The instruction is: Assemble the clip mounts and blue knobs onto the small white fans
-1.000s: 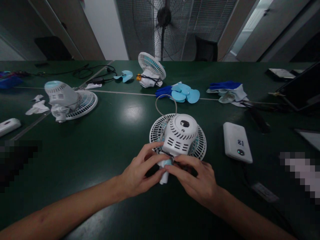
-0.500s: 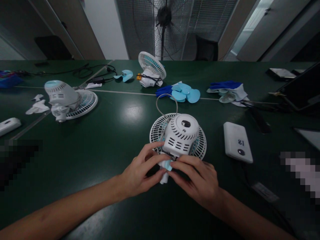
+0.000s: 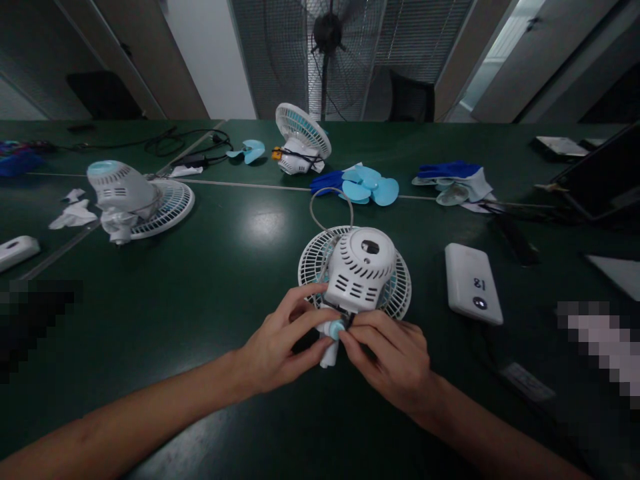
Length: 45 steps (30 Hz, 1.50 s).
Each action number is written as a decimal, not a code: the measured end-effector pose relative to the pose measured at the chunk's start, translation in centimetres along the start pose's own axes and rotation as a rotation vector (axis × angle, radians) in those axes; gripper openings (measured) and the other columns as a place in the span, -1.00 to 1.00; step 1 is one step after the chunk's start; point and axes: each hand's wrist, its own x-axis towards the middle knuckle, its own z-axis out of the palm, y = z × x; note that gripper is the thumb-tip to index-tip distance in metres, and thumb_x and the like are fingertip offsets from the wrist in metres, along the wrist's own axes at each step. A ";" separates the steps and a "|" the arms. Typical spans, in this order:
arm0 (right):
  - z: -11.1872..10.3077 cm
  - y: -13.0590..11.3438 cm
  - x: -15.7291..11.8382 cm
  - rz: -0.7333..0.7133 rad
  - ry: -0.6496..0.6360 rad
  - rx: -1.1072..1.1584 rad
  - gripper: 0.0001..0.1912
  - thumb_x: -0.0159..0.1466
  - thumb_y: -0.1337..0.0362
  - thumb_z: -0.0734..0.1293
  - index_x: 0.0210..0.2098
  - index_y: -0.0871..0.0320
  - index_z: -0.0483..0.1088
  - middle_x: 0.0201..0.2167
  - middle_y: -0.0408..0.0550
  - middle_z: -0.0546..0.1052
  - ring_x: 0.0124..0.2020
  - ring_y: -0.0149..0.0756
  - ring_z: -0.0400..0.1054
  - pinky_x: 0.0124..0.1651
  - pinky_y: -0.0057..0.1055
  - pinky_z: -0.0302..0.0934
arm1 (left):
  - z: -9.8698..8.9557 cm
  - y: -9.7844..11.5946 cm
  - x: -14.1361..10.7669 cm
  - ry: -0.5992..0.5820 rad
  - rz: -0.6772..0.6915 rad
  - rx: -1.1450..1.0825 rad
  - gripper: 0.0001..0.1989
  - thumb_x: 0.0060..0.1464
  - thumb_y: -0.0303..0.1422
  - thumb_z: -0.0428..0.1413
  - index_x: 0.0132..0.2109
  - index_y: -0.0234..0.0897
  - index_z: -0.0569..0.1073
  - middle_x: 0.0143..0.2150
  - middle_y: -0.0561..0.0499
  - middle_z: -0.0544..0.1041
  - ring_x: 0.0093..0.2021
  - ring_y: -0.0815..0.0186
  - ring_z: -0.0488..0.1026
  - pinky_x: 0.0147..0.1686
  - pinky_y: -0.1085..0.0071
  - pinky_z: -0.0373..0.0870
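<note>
A small white fan (image 3: 363, 263) lies on its grille in front of me, its slotted motor housing facing up. At its near end is a white neck piece (image 3: 329, 355) with a light blue knob (image 3: 337, 329). My left hand (image 3: 285, 333) is closed around the neck beside the knob, thumb below and fingers above. From the right, my right hand (image 3: 390, 353) has its thumb at the knob's edge. Its curled index finger is near the dark gap under the housing. The fingers partly hide the joint.
Another white fan (image 3: 125, 193) lies at left, and a third (image 3: 300, 143) stands at the back. Light blue fan blades (image 3: 370, 185), blue-and-white gloves (image 3: 453, 179), a white power bank (image 3: 473, 283) and crumpled white wrapping (image 3: 75, 215) lie around the green table (image 3: 240, 280).
My right fingers have shifted slightly at the knob, so its round face shows more fully. The left hand keeps its hold, and the fan stays in place.
</note>
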 end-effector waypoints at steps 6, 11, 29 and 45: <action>-0.7 0.7 -0.3 -0.070 0.003 0.005 -0.73 0.38 0.46 0.32 0.05 0.19 0.46 -0.17 -0.01 0.58 -0.24 -0.36 0.51 -0.27 -0.45 0.39 | 0.0 0.0 -0.1 -0.009 -0.021 -0.003 -0.63 0.32 -0.46 0.15 0.24 -0.24 0.40 0.35 -0.24 0.22 -0.06 0.24 0.55 -0.01 0.15 0.64; -0.7 1.1 -0.4 -0.098 -0.042 -0.019 -0.66 0.37 0.48 0.32 0.11 0.17 0.47 -0.15 -0.02 0.58 -0.22 -0.37 0.53 -0.23 -0.47 0.44 | -0.1 0.0 -0.1 -0.012 -0.018 -0.005 -0.61 0.32 -0.46 0.14 0.25 -0.24 0.38 0.36 -0.25 0.22 -0.05 0.24 0.55 -0.01 0.15 0.64; 0.2 -0.8 0.5 0.052 -0.023 0.024 -0.84 0.42 0.40 0.31 -0.31 0.15 0.44 -0.47 -0.17 0.50 -0.49 -0.45 0.40 -0.43 -0.46 0.23 | 0.0 0.0 0.1 -0.008 -0.001 -0.004 -0.64 0.33 -0.46 0.13 0.23 -0.26 0.39 0.35 -0.25 0.21 -0.10 0.29 0.53 -0.09 0.21 0.63; -0.9 0.9 -0.2 -0.070 -0.052 0.018 -0.69 0.36 0.47 0.36 0.08 0.19 0.46 -0.17 -0.04 0.63 -0.23 -0.35 0.56 -0.25 -0.45 0.45 | 0.0 -0.2 -0.1 -0.022 -0.037 -0.028 -0.60 0.30 -0.46 0.17 0.25 -0.21 0.39 0.36 -0.23 0.22 -0.04 0.23 0.54 0.03 0.14 0.62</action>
